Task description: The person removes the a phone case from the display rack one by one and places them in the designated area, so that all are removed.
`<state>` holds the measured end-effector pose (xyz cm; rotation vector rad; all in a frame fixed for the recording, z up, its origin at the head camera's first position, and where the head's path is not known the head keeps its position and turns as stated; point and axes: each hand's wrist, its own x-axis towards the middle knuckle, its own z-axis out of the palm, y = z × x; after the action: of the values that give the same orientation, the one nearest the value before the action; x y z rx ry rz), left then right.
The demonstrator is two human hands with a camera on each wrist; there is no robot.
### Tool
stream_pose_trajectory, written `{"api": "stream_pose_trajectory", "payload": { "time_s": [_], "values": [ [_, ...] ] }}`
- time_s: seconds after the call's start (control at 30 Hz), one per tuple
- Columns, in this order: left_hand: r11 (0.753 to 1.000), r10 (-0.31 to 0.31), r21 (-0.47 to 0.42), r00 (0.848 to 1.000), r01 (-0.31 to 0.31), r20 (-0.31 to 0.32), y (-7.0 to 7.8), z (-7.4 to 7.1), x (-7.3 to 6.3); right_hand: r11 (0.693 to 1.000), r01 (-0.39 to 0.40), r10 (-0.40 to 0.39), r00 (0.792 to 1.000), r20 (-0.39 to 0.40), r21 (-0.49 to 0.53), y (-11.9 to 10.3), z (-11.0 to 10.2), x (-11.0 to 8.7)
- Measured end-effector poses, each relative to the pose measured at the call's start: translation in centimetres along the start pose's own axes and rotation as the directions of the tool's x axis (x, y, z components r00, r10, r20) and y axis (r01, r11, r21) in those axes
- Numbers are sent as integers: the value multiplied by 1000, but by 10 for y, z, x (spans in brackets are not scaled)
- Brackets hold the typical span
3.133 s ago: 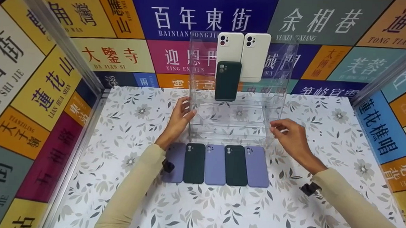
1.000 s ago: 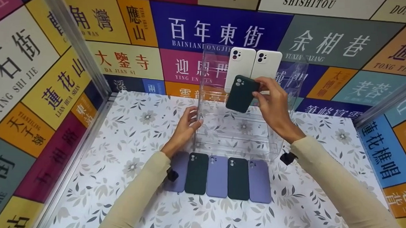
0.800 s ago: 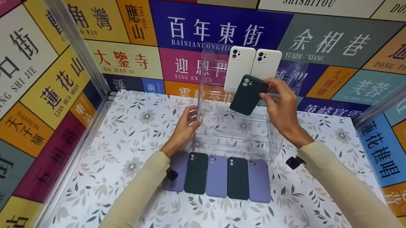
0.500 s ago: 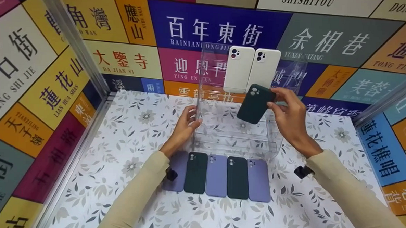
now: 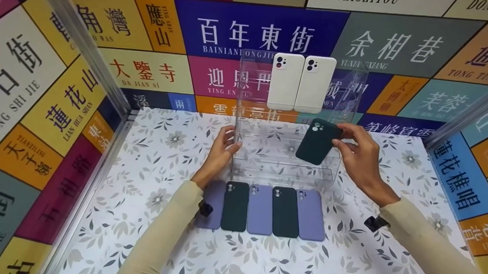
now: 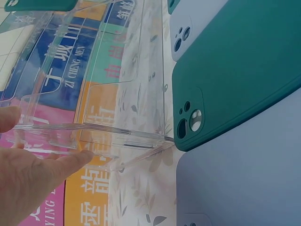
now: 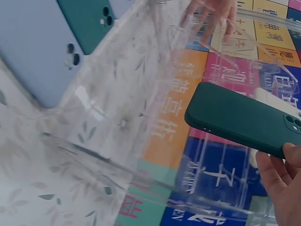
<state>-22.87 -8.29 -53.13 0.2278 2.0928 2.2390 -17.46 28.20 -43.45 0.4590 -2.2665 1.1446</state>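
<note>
A dark green phone case [image 5: 318, 142] is tilted in my right hand [image 5: 360, 156], pinched at its upper right edge between thumb and fingers. It hangs in front of the lower right part of a clear tiered display stand [image 5: 267, 166]. My left hand [image 5: 219, 152] grips the left side panel of that stand, with thumb and fingers on either side of the panel edge [image 6: 84, 127]. High on the stand, a left white phone case [image 5: 285, 83] and a right white phone case [image 5: 315, 84] stand side by side.
On the floral tabletop [image 5: 238, 260], several cases lie in a row before the stand, purple ones [image 5: 260, 212] alternating with green ones [image 5: 235, 206]. Patterned walls [image 5: 257, 26] with Chinese lettering enclose the table at the back and sides.
The right hand has taken the dark green case from below the left white case and carried it right and downward. The left hand keeps its hold on the stand; the head view has shifted.
</note>
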Motion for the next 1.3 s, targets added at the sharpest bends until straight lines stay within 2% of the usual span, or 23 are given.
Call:
{"api": "stream_pose_trajectory", "payload": {
  "time_s": [0.33,0.57,0.87,1.07,1.3],
  "values": [
    [1000,-10,-7,1000,10,5,1,1,-2,999,-27,27,1000,10,16,16,-14,-35],
    [1000,17,11,1000,-17,4,0,1,-2,998,-48,48,999,24,27,25,-21,-59],
    [1000,20,2,1000,-20,16,-1,0,-2,995,-84,84,996,2,44,36,-28,-81],
    [1000,28,7,1000,-28,7,-1,0,-1,990,-132,132,991,1,55,42,-36,-93],
    [1000,19,-8,1000,-19,11,-1,0,0,971,-230,229,973,22,65,46,-46,-105]
  ]
}}
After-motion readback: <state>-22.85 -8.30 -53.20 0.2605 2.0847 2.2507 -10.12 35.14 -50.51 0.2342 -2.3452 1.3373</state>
